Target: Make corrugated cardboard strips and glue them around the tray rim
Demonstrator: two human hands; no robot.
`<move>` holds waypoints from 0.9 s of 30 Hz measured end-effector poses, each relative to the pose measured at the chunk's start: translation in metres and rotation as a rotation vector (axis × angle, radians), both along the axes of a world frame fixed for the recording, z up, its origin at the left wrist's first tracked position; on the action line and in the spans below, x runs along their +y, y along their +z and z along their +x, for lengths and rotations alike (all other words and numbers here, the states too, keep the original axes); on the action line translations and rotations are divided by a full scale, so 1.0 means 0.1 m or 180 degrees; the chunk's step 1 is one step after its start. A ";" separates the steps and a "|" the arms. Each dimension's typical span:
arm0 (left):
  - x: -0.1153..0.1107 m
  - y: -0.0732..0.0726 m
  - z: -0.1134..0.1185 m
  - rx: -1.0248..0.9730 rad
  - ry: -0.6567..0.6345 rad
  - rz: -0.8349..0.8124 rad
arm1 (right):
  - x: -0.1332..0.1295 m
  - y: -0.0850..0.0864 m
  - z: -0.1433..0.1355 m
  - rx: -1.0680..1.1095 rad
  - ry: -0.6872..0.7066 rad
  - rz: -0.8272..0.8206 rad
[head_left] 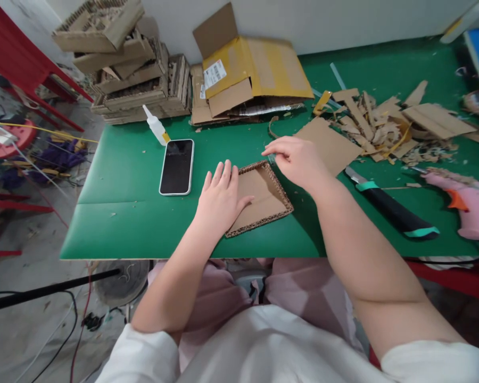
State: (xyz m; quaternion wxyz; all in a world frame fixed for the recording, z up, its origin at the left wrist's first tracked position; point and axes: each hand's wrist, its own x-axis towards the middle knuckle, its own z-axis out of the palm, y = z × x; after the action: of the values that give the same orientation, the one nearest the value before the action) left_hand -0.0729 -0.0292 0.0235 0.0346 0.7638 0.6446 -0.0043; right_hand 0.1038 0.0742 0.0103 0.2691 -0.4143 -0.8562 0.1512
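A shallow cardboard tray (261,194) with a corrugated rim lies on the green table (115,213) in front of me. My left hand (222,197) rests over its left side, fingers spread, thumb on the tray's floor. Beyond the tray's far right corner is my right hand (297,159), its fingers pinched together around something small and clear that I cannot make out. A flat cardboard sheet (329,143) lies just past that hand. To the left of the tray lies a phone (176,167) with a dark screen.
A white glue bottle (156,125) leans by the phone. Stacked cardboard trays (135,80) and a yellow-brown box (263,66) stand at the back. On the right are cardboard scraps (377,125), a utility knife (393,210) and a pink glue gun (473,205).
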 end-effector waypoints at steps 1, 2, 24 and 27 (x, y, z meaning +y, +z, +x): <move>0.00 -0.01 0.02 -0.0008 0.0001 0.0005 | 0.00 0.02 0.01 -0.0015 -0.0021 0.0038; 0.00 -0.02 0.02 -0.0018 0.0000 0.0008 | 0.00 0.03 0.02 -0.0081 -0.0014 0.0049; 0.02 -0.07 0.02 0.0146 -0.0057 -0.0092 | -0.05 0.04 -0.03 -0.0670 0.0207 -0.0096; 0.01 -0.06 0.01 0.0141 -0.0073 -0.0094 | -0.08 0.06 -0.05 -0.1070 0.0400 -0.0346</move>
State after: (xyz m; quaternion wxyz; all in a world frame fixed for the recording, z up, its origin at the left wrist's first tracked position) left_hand -0.0715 -0.0278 0.0177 0.0316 0.7702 0.6362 -0.0311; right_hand 0.0986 0.0661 0.0158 0.0895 -0.3933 -0.9039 0.1425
